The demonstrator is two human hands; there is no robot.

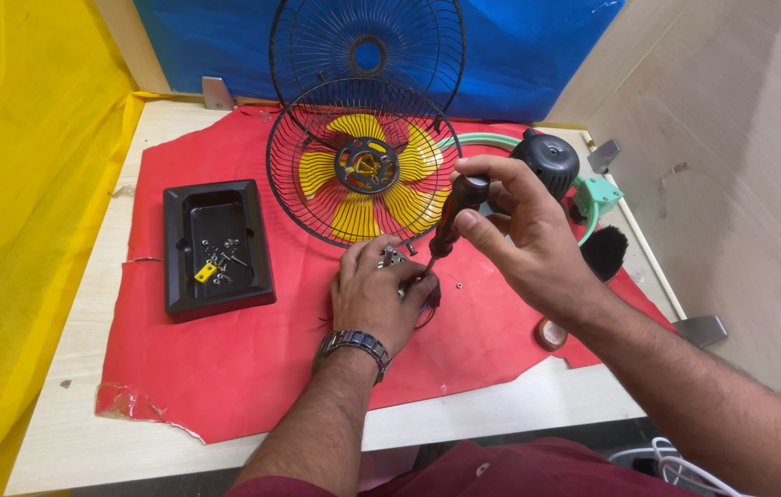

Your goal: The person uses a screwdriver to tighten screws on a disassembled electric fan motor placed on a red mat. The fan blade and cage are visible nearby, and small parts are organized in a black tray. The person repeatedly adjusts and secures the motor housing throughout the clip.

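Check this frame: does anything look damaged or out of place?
Yes: the red sheet is torn ragged along its near edge, with a crumpled corner at the near left. A small loose screw lies on it, apart from the others in the black tray.

Head camera looks steeply down, close over the workbench (519,405).

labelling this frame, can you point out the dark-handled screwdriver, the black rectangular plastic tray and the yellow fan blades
dark-handled screwdriver (460,201), head view, on the upper handle in the right hand
black rectangular plastic tray (217,296), head view, on its near rim
yellow fan blades (357,217), head view, on the lower blade behind the wire guard
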